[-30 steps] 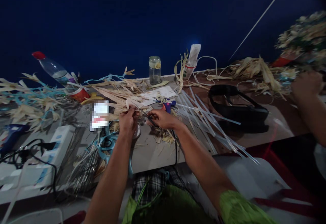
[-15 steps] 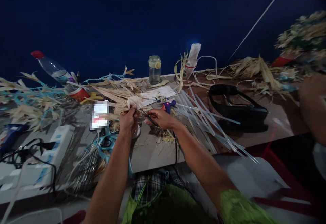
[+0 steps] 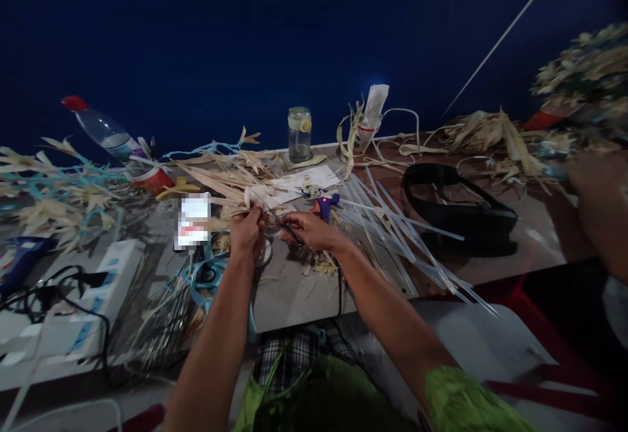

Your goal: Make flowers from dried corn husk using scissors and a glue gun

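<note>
My left hand is closed, its fingers pinching a pale strip of corn husk. Close by on its right, my right hand is wrapped around dark-handled scissors. Their thin blades point up and left toward the husk; whether they touch it I cannot tell. Just beyond my right hand lies a blue glue gun with a red light on. Dry husk strips fan out behind my left hand, and husk scraps lie below my right hand.
Clear glue sticks and a black headset-like strap lie to the right. A phone, a white power strip and bundled wires are left. A glass jar stands behind. Another person's arm reaches in at right.
Both hands stay almost in place, still holding the husk and the scissors. The other person's hand at the right edge has shifted slightly left. The view has moved a little.
</note>
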